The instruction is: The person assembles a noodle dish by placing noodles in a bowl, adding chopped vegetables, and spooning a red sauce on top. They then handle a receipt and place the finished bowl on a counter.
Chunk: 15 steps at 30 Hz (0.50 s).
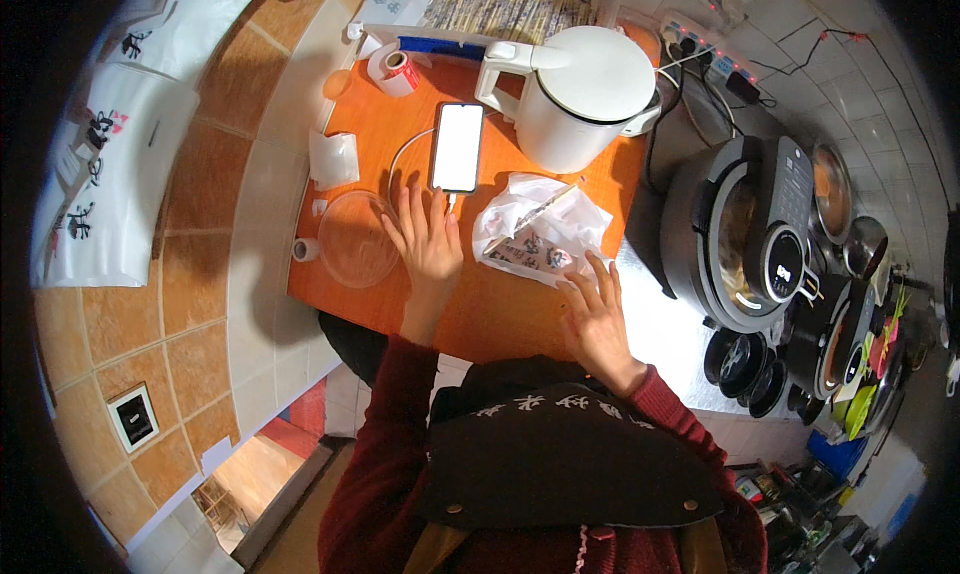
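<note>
My left hand [430, 239] hovers over or rests on the orange tabletop, fingers spread, between a clear round plastic lid [352, 242] and the lower end of a phone [457, 149] with a lit white screen. A white cable runs to the phone's bottom. My right hand [600, 319] has its fingers apart, with the tips at the near right edge of a crumpled white plastic bag [560, 259]. Whether they touch the bag I cannot tell. A slim wrapped stick, like packaged chopsticks [530, 217], lies slantwise across the bag. Neither hand holds anything.
Beyond the bag stands a white electric kettle [575, 124]. Farther back are a red-labelled roll [398, 74], a box of wrapped chopsticks [510, 6] and a power strip [705, 49]. A small white packet [335, 160] lies left. Dark cookers [735, 234] and black bowls [740, 364] stand right.
</note>
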Each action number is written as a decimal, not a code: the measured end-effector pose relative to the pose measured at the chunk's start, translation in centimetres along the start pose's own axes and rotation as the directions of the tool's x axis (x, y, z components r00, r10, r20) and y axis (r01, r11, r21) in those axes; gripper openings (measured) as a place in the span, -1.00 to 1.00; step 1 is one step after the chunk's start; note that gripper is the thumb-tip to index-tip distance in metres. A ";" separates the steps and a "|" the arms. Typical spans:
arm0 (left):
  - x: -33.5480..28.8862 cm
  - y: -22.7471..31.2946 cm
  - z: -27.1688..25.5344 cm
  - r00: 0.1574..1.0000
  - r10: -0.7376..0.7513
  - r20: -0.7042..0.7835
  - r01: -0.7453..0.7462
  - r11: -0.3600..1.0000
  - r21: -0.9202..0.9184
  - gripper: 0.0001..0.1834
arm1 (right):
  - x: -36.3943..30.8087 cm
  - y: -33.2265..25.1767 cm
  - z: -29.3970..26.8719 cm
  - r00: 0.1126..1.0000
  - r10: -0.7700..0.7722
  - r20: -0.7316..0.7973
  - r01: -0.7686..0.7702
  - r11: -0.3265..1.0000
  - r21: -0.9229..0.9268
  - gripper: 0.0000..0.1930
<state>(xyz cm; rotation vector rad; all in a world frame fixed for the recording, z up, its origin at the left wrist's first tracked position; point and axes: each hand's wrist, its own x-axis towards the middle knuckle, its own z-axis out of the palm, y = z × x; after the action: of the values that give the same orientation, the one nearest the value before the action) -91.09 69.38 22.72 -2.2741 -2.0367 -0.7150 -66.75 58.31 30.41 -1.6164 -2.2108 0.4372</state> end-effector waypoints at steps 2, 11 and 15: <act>-0.5 0.9 -1.0 0.998 0.041 -0.038 -0.043 0.998 -0.048 -0.58 | -0.5 0.0 -0.2 0.998 -0.052 -0.040 0.056 0.995 0.080 -0.53; -6.3 11.5 -7.9 0.802 0.507 0.314 0.027 0.495 -0.869 -0.61 | -6.4 -1.6 1.2 0.945 -0.315 -0.092 0.328 0.903 0.277 -0.74; -7.2 15.0 -9.5 0.289 0.829 0.479 0.464 0.316 -0.828 -0.50 | -9.0 -2.2 1.8 0.954 -0.273 -0.122 0.294 0.931 0.216 -0.81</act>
<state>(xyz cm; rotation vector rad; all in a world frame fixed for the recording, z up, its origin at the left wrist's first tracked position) -80.37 57.44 33.22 -4.6915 -0.9339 -0.5665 -66.98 49.01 28.85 -1.1512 -2.1871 0.5071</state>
